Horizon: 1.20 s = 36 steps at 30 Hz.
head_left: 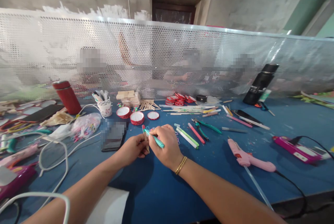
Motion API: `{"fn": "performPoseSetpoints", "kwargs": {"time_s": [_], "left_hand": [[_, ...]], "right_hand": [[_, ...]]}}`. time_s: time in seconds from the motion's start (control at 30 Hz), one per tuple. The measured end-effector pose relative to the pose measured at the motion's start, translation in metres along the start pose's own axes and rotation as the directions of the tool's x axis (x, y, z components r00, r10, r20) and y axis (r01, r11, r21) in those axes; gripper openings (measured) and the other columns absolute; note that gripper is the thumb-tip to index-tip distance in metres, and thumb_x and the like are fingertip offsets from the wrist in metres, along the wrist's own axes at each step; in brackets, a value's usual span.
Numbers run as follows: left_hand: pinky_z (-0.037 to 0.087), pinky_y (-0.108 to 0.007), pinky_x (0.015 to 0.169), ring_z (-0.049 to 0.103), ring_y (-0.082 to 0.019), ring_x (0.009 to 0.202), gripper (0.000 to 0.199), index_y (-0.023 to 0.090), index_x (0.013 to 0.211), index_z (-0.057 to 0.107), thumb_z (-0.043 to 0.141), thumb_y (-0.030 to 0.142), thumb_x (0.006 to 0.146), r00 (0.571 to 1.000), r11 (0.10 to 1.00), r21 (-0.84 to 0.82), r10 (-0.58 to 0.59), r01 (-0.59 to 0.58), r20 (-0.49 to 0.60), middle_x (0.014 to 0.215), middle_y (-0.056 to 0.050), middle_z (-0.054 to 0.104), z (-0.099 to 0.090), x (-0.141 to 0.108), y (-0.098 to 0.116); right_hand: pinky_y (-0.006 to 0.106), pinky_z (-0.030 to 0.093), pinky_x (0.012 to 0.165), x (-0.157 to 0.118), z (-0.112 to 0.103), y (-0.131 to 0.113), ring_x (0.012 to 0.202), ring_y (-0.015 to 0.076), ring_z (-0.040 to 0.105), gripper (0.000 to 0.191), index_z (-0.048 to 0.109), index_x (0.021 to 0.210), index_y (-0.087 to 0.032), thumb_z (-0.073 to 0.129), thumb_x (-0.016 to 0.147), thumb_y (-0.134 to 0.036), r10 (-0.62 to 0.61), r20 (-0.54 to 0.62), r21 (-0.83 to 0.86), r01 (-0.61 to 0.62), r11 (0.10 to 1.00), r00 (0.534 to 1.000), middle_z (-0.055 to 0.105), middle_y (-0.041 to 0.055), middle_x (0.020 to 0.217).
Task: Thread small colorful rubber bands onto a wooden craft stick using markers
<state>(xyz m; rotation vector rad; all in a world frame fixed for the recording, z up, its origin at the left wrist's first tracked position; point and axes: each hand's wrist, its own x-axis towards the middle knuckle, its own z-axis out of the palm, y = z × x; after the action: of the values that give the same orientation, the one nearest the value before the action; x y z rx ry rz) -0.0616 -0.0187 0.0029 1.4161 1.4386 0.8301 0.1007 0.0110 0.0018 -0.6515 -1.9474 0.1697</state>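
Between the fingertips of my left hand [133, 149] is a slim wooden craft stick [143, 128] with a red upper end, held upright over the blue table. My right hand [167, 144] grips a teal marker [158, 142] like a pen, its tip at the stick. My fingers hide the stick's middle. Just beyond my hands stand red-rimmed round pieces with white tops, one [137, 117] nearest. Right of my right hand lie a green-and-white marker [188, 138], a red marker [196, 133] and teal-handled pliers [208, 126].
A pink glue gun [247, 158] and a magenta power strip [297, 149] lie at right. At left are a phone [114, 136], white cables [66, 157], a cup of pens [104, 107] and a red flask [67, 97]. A perforated metal screen [146, 43] stands behind, people beyond it.
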Motion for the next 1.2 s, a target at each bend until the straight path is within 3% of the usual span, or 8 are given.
{"fn": "performPoseSetpoints", "kwargs": {"time_s": [0.73,0.97,1.2], "left_hand": [[0.046,-0.021,0.056,0.057,-0.010,0.060,0.032,0.017,0.086,0.056,0.056,0.049,0.081,1.000,1.000,-0.007,0.014,-0.014,0.003,0.070,0.000,0.060,0.0001,0.0007,-0.0019],[0.048,-0.022,0.057,0.058,-0.011,0.061,0.032,0.017,0.086,0.056,0.055,0.049,0.082,0.999,0.999,-0.001,0.032,-0.032,0.004,0.069,0.000,0.061,-0.0013,0.0017,-0.0056],[0.047,-0.021,0.056,0.058,-0.010,0.061,0.029,0.017,0.086,0.056,0.055,0.046,0.082,1.000,1.000,-0.002,0.022,-0.022,-0.002,0.070,0.000,0.061,-0.0003,0.0013,-0.0032]], "right_hand": [[0.034,0.038,0.085,0.0011,-0.0025,-0.0023,0.075,0.0162,0.058,0.005,0.055,0.085,-0.021,0.051,0.088,-0.022,0.012,-0.033,-0.018,-0.013,1.000,0.999,0.063,0.0010,0.075],[0.035,0.038,0.086,0.0002,-0.0005,-0.0027,0.078,0.0164,0.059,0.005,0.056,0.087,-0.021,0.052,0.089,-0.024,-0.015,0.024,-0.013,0.015,1.000,1.000,0.064,0.0007,0.077],[0.035,0.037,0.086,0.0005,-0.0024,-0.0025,0.076,0.0159,0.058,0.005,0.054,0.085,-0.021,0.051,0.088,-0.022,0.007,-0.021,-0.003,-0.007,1.000,1.000,0.063,0.0006,0.075]]}}
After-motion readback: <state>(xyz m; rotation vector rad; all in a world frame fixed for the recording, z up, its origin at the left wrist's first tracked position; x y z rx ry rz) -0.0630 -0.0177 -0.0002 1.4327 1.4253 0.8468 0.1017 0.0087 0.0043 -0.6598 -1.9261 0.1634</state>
